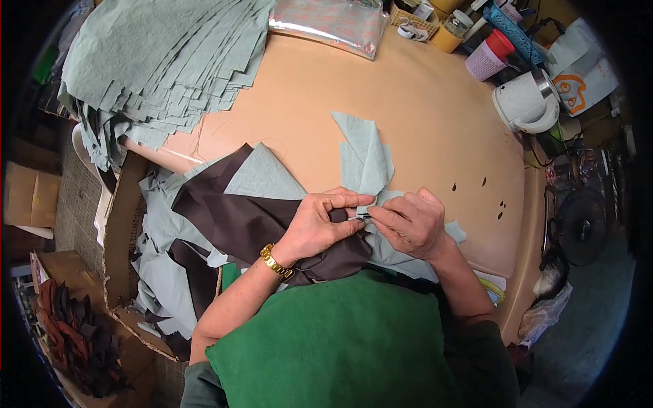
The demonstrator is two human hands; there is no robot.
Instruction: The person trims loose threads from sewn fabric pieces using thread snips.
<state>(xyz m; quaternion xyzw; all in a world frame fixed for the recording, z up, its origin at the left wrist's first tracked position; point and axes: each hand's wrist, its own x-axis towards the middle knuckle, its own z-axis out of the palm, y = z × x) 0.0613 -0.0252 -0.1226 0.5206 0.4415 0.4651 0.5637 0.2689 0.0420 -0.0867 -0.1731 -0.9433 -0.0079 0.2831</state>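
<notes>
Near the table's front edge, my left hand (325, 221), with a gold watch (275, 261) at the wrist, pinches the edge of a pale green cloth (367, 160). Right beside it, my right hand (413, 221) is closed on a small dark tool (364, 216) whose tip meets the cloth between both hands. The tool's shape is mostly hidden by the fingers. Dark brown cloth (238, 221) lies bunched under and left of my left hand, with a pale green piece (264, 174) against it.
A large stack of pale green cloth pieces (170, 61) covers the table's back left. Below it stands a cardboard box (122, 245) of cloth. A plastic-wrapped packet (333, 24) lies at the back. At the right are a white kettle (522, 102) and a pink basket (484, 62).
</notes>
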